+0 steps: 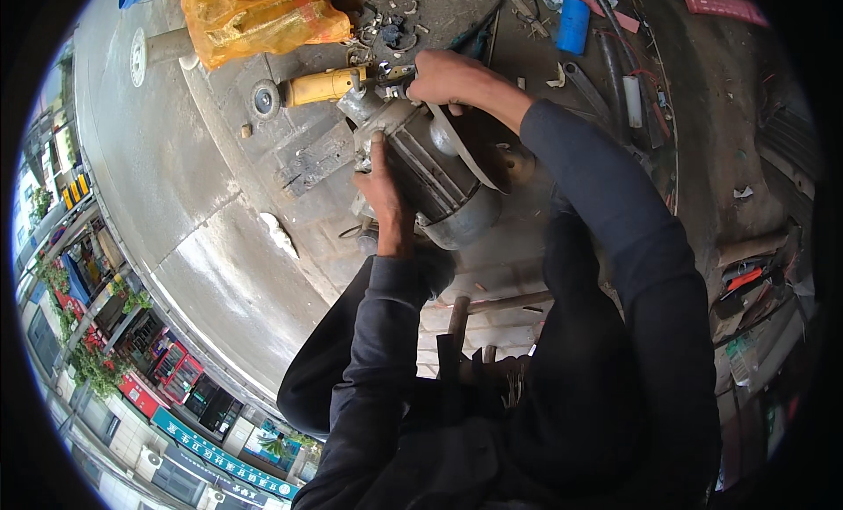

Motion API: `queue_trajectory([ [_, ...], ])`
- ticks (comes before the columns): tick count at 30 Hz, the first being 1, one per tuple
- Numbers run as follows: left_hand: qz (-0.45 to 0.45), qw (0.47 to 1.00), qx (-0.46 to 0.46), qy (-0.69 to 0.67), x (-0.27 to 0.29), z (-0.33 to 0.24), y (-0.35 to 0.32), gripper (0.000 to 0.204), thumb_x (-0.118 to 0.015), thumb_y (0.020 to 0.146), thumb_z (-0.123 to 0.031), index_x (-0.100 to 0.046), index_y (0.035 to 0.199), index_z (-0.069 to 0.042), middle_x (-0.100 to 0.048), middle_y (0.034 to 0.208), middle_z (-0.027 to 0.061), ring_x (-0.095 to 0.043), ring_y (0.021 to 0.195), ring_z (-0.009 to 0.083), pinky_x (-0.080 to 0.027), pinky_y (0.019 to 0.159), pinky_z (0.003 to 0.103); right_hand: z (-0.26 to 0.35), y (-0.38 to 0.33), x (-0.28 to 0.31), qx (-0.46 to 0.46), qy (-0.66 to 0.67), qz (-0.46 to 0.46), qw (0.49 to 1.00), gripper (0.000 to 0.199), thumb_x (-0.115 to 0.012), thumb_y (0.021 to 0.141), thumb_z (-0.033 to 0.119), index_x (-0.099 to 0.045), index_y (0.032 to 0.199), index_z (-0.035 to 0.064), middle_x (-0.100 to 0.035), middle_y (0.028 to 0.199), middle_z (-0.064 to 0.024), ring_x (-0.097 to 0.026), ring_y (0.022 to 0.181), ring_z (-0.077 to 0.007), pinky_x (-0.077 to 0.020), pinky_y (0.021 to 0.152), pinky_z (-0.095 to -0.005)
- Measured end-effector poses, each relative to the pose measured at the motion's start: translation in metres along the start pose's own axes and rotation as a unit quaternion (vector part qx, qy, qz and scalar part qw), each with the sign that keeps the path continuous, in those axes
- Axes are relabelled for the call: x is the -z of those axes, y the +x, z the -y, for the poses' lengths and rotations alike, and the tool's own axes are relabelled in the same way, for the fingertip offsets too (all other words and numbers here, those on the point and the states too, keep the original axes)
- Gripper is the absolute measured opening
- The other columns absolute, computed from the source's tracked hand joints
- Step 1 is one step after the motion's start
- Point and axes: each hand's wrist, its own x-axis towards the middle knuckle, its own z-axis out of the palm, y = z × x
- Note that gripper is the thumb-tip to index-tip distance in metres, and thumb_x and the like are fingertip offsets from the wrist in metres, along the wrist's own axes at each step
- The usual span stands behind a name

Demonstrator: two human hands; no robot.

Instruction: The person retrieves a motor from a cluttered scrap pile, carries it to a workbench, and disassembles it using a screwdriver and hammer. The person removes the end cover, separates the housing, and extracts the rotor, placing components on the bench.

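Past dark sleeves [650, 255] up close, with left grip [383, 190] holding the gray motor [430, 163] in front of dark legs [575, 255] and right grip [445, 78] at its far side, cannot tell if closed, might tip and pinch skin if pushed hard.

Shows grey metal motor [426, 169], cylindrical, ribbed, dull, lying on its side, rounded end nearest, curved plate [468, 155] along right flank.

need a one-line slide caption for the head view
Left hand against a ribbed metal motor, right hand at its far side, a yellow power tool lying nearby.
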Motion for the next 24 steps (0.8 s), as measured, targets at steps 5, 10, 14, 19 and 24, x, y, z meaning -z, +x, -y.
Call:
queue_trajectory([
  [5,-0.001,0.993,0.113,0.017,0.016,-0.02,-0.011,0.067,-0.08,0.092,-0.039,-0.058,0.129,0.012,-0.066,0.119,0.0183,-0.064,0.099,0.0221,-0.054,0.088,0.036,0.027,0.036,-0.006,-0.027,-0.03,-0.007,0.999,0.024,-0.063,0.087,0.017,-0.075,0.095,-0.0029,-0.075,0.089,-0.0171,-0.074,0.064,-0.03,-0.0581,0.057,-0.042],
  [10,0.0,0.977,-0.051,0.209,0.012,-0.037,-0.033,0.092,-0.086,0.085,-0.039,-0.041,0.142,0.017,-0.053,0.137,0.0284,-0.054,0.123,0.0327,-0.042,0.109,0.041,0.035,0.077,-0.022,-0.009,-0.084,-0.056,0.995,0.027,-0.066,0.085,0.02,-0.078,0.103,0.0041,-0.077,0.094,-0.0162,-0.074,0.07,-0.0291,-0.0595,0.067,-0.0441],
  [14,0.025,0.848,-0.309,0.43,-0.014,-0.043,-0.072,0.119,-0.09,0.077,-0.044,-0.019,0.156,0.011,-0.02,0.156,0.0408,-0.024,0.146,0.0542,-0.023,0.121,0.057,0.033,0.103,-0.039,0.017,-0.107,-0.129,0.986,0.028,-0.068,0.085,0.022,-0.078,0.103,0.0042,-0.077,0.093,-0.015,-0.075,0.071,-0.0279,-0.0593,0.072,-0.0451],
  [19,0.145,0.759,-0.423,0.474,-0.047,-0.042,-0.067,0.125,-0.087,0.074,-0.055,-0.017,0.16,0.0,-0.023,0.158,0.0367,-0.022,0.15,0.0517,-0.015,0.122,0.063,0.034,0.102,-0.035,0.036,-0.051,-0.146,0.987,0.04,-0.069,0.09,0.039,-0.078,0.098,0.0013,-0.077,0.085,-0.0152,-0.074,0.067,-0.0281,-0.0595,0.071,-0.0434],
  [24,0.164,0.763,-0.434,0.45,-0.042,-0.03,-0.046,0.126,-0.082,0.074,-0.067,-0.019,0.159,0.003,-0.028,0.158,0.0345,-0.027,0.15,0.0473,-0.01,0.123,0.062,0.006,0.034,0.022,0.101,0.031,-0.033,0.994,0.057,-0.062,0.099,0.049,-0.074,0.091,-0.0069,-0.074,0.075,-0.0166,-0.063,0.049,-0.0237,-0.055,0.057,-0.0385],
])
